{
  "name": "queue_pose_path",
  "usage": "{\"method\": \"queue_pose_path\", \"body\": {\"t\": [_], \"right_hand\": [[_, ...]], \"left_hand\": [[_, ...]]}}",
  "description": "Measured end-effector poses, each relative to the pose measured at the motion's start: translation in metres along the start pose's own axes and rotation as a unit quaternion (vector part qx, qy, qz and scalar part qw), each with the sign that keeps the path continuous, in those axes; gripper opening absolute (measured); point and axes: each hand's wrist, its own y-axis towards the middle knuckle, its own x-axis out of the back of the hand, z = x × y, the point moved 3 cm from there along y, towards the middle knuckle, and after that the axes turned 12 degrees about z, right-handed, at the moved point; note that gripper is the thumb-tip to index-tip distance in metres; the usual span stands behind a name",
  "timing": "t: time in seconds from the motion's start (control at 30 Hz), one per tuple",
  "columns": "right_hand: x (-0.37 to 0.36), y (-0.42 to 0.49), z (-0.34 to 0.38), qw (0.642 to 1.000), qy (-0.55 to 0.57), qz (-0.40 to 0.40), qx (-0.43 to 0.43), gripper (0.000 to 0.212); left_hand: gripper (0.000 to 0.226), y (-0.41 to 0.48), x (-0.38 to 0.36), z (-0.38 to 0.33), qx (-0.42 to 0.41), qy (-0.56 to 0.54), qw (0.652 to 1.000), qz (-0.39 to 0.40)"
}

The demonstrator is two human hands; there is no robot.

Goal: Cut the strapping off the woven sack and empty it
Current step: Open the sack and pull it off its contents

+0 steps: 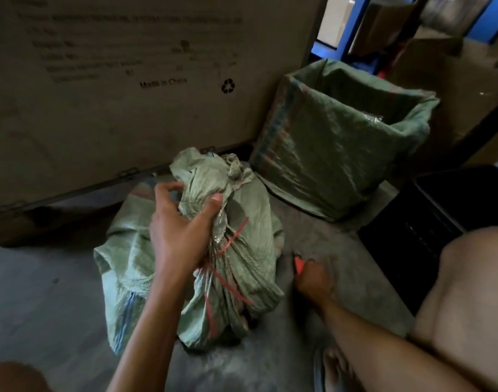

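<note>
A crumpled green woven sack (242,273) lies on the grey floor in the middle of the head view. Thin red strapping (228,247) is wound around its bunched neck and trails down its side. My left hand (182,222) grips the gathered neck just above the strapping. My right hand (312,278) rests low on the floor to the right of the sack, closed around a small red cutter (299,264) whose tip points up toward the sack. The cutter is apart from the strapping.
A second green woven sack (341,142) stands open behind, to the right. A big cardboard carton (129,80) walls off the back left. A black crate (445,207) sits at the right, next to my bare knee (468,292). Blue shelving (343,38) stands behind.
</note>
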Motion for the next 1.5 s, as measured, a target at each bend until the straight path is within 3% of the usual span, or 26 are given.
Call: {"method": "queue_pose_path", "body": {"t": [0.27,0.4,0.53,0.67,0.77,0.87,0.97,1.1,1.2,1.27,1.37,1.5], "right_hand": [[-0.031,-0.005,-0.009,1.0,-0.014,-0.013,-0.004,0.042],[-0.007,-0.004,0.002,0.989,0.113,-0.091,0.009,0.048],[0.04,-0.011,0.049,0.963,0.194,-0.155,0.107,0.037],[0.099,-0.044,0.113,0.903,0.293,-0.201,0.243,0.02],[0.133,-0.085,0.161,0.894,0.277,-0.106,0.334,0.013],[0.148,-0.132,0.198,0.857,0.266,0.026,0.441,0.027],[0.159,-0.168,0.219,0.827,0.242,0.093,0.498,0.033],[0.181,-0.194,0.225,0.811,0.181,0.085,0.549,0.043],[0.184,-0.192,0.223,0.813,0.142,0.047,0.563,0.047],[0.186,-0.185,0.22,0.805,0.167,0.026,0.568,0.039],[0.194,-0.168,0.213,0.807,0.215,-0.005,0.55,0.025],[0.214,-0.141,0.197,0.82,0.295,0.007,0.49,0.017]], "left_hand": [[0.069,0.007,-0.006,0.0,0.015,-0.024,0.998,0.055],[0.065,0.009,-0.008,-0.001,0.03,-0.064,0.997,0.042],[0.049,0.01,-0.003,-0.007,0.037,-0.098,0.994,0.009],[0.041,0.008,0.005,-0.015,0.045,-0.166,0.985,-0.003],[0.032,0.007,0.015,-0.02,0.042,-0.24,0.97,-0.027],[0.018,0.007,0.026,-0.028,0.008,-0.359,0.933,-0.033],[0.021,0.0,0.036,-0.041,-0.006,-0.441,0.897,-0.009],[0.039,-0.005,0.051,-0.041,-0.004,-0.312,0.95,-0.007],[0.056,-0.01,0.051,-0.052,-0.036,-0.239,0.97,0.031],[0.045,-0.012,0.049,-0.06,-0.065,-0.195,0.978,0.037],[0.031,-0.001,0.058,-0.053,-0.071,-0.181,0.981,-0.02],[0.038,0.014,0.068,-0.042,-0.027,-0.215,0.974,-0.062]]}}
